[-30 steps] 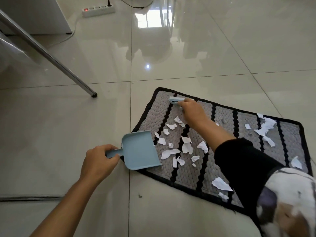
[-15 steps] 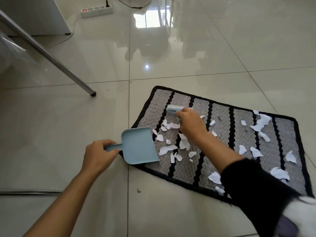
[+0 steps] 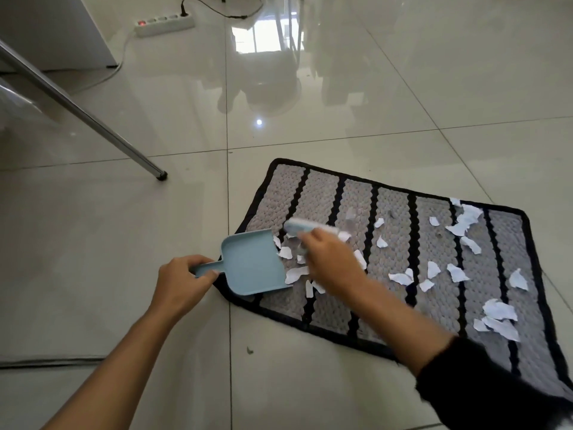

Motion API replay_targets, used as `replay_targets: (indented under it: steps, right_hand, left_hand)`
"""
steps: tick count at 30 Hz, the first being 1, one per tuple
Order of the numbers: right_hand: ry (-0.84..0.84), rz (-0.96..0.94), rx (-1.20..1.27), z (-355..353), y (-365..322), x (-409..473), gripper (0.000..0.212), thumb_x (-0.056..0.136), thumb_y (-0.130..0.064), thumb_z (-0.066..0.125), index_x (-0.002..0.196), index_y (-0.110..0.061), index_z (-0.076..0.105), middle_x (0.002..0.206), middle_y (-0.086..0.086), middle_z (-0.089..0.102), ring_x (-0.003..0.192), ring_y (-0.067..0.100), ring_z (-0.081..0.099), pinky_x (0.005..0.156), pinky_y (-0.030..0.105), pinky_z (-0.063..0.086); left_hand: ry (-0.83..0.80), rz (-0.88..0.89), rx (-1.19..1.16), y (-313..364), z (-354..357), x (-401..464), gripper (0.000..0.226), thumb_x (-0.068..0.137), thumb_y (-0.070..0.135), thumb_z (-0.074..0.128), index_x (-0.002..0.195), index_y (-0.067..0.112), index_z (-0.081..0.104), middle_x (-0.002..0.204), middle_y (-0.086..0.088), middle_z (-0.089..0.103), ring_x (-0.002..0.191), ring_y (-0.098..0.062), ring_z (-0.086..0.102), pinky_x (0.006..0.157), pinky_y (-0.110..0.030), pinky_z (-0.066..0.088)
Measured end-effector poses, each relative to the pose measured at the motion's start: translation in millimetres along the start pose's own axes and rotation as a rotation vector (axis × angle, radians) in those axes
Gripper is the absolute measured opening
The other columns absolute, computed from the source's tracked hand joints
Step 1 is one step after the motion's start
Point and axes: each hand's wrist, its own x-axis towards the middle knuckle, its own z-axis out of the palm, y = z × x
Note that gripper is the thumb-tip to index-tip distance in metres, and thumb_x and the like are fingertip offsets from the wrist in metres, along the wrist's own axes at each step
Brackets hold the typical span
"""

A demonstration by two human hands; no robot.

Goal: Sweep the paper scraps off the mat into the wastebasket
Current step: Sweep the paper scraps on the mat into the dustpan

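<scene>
A grey mat [image 3: 322, 193] with black stripes and a black border lies on the tiled floor. White paper scraps [image 3: 432, 270] are scattered over its middle and right side, and a few lie at the mouth of the dustpan. My left hand [image 3: 181, 282] grips the handle of a light blue dustpan [image 3: 251, 265] whose front lip rests on the mat's left edge. My right hand [image 3: 328, 259] holds a small light blue brush [image 3: 299, 226], blurred, just right of the dustpan. No wastebasket is in view.
A slanted metal leg [image 3: 93, 121] ends in a black foot on the floor to the upper left. A white power strip [image 3: 164, 23] with its cable lies at the top left beside a white cabinet [image 3: 55, 29]. A dark cable [image 3: 49, 363] runs along the floor at the lower left.
My right hand has drawn the brush from the mat's far edge toward the dustpan, pushing scraps up to its mouth. The dustpan and my left hand have stayed at the mat's left edge.
</scene>
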Motion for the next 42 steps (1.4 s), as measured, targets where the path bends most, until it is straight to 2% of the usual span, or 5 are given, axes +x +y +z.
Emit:
replay_targets:
  steps: [7, 15, 23, 28, 42]
  right_hand:
    - [0.253, 0.043, 0.163, -7.2, 11.4, -7.0, 0.036, 0.076, 0.01, 0.061, 0.11, -0.002, 0.059, 0.106, 0.019, 0.066, 0.092, 0.031, 0.064, 0.084, 0.041, 0.053]
    - [0.128, -0.047, 0.033, 13.3, -14.8, -40.4, 0.027, 0.076, -0.006, 0.051, 0.099, -0.004, 0.064, 0.089, 0.014, 0.07, 0.078, 0.03, 0.063, 0.06, 0.036, 0.058]
    - [0.173, 0.194, -0.074, -7.4, 27.9, -5.8, 0.024, 0.085, -0.004, 0.056, 0.109, -0.002, 0.059, 0.103, 0.022, 0.065, 0.094, 0.035, 0.061, 0.078, 0.044, 0.053]
    - [0.103, 0.036, 0.005, 4.5, -10.1, -49.3, 0.023, 0.075, -0.002, 0.06, 0.098, -0.006, 0.063, 0.084, 0.015, 0.068, 0.074, 0.03, 0.063, 0.057, 0.036, 0.057]
    - [0.146, 0.009, 0.046, -5.6, -17.3, -46.2, 0.021, 0.078, -0.008, 0.058, 0.097, -0.005, 0.065, 0.077, 0.013, 0.068, 0.065, 0.025, 0.06, 0.056, 0.026, 0.05]
  left_hand:
    - [0.018, 0.034, -0.02, -2.3, 5.2, -2.1, 0.015, 0.076, 0.011, 0.064, 0.091, 0.01, 0.069, 0.079, -0.008, 0.065, 0.06, -0.006, 0.049, 0.054, -0.018, 0.037]
    - [-0.016, 0.055, -0.015, 1.7, 15.9, -12.4, 0.011, 0.074, 0.01, 0.066, 0.084, 0.013, 0.067, 0.077, -0.011, 0.066, 0.054, -0.009, 0.048, 0.051, -0.021, 0.038]
    - [-0.016, 0.09, -0.026, 7.1, 21.9, -16.3, 0.012, 0.076, 0.009, 0.065, 0.087, 0.012, 0.066, 0.08, -0.005, 0.062, 0.054, -0.006, 0.047, 0.051, -0.019, 0.036]
    - [0.0, 0.085, -0.016, 9.5, 24.1, -16.1, 0.012, 0.076, 0.009, 0.065, 0.088, 0.01, 0.067, 0.083, -0.007, 0.065, 0.056, -0.008, 0.049, 0.052, -0.021, 0.038]
    - [-0.041, 0.105, -0.079, 24.6, 37.8, -17.6, 0.007, 0.077, 0.011, 0.066, 0.083, 0.013, 0.063, 0.081, -0.007, 0.063, 0.066, -0.012, 0.054, 0.055, -0.019, 0.043]
